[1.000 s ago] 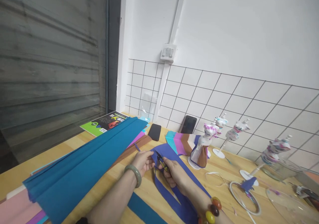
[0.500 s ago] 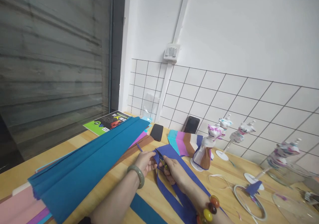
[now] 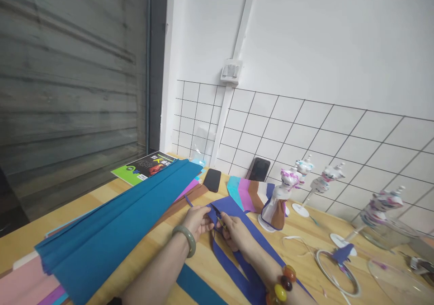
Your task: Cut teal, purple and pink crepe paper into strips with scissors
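My left hand (image 3: 199, 219) pinches the edge of a blue-violet sheet (image 3: 237, 209) that looks like fabric or crepe paper. In my right hand (image 3: 233, 230) is a pair of small scissors (image 3: 219, 217) with dark blades and a partly yellow handle. The blades are at the sheet, just right of my left fingertips. A long blue-violet strip hangs and curls below my hands onto the table. Beneath my wrists lies a teal strip (image 3: 196, 284). My fingers partly hide the scissor handles.
Folded teal material (image 3: 118, 223) covers a stack of coloured sheets on the left, beside a magazine (image 3: 144, 167). Behind my hands are a phone (image 3: 212, 180) and a striped piece (image 3: 249, 193). Small dress forms (image 3: 285, 196) and a tape roll (image 3: 337, 273) stand or lie to the right.
The view has shifted slightly. My hands stay at nearly the same spot on the blue-violet sheet, and the scissor blades look a little more closed.
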The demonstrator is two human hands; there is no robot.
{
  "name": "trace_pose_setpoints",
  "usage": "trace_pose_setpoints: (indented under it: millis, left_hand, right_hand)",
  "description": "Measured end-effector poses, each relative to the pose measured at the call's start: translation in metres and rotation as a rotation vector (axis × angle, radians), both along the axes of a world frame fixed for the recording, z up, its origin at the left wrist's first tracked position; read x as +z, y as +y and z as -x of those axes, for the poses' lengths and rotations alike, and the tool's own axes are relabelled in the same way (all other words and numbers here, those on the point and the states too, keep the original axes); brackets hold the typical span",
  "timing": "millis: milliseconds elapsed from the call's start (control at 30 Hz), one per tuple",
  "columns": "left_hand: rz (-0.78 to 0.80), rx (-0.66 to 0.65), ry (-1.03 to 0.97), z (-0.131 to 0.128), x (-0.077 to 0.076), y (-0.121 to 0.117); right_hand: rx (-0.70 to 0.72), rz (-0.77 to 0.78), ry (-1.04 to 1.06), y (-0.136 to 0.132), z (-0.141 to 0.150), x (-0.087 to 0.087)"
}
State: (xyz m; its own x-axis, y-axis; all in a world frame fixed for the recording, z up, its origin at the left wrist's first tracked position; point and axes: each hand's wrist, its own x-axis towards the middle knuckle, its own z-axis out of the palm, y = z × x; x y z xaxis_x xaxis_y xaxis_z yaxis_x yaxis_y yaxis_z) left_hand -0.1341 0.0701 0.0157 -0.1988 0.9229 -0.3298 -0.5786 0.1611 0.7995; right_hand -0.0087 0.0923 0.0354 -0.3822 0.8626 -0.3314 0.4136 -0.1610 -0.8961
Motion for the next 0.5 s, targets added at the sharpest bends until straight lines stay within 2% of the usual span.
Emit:
trace_pose_setpoints:
  millis: [500]
  left_hand:
    - [-0.013, -0.004, -0.001, 0.0012, -0.0037, 0.0008]
  right_hand:
    - [0.003, -0.026, -0.026, 0.0012, -0.0003, 0.0013]
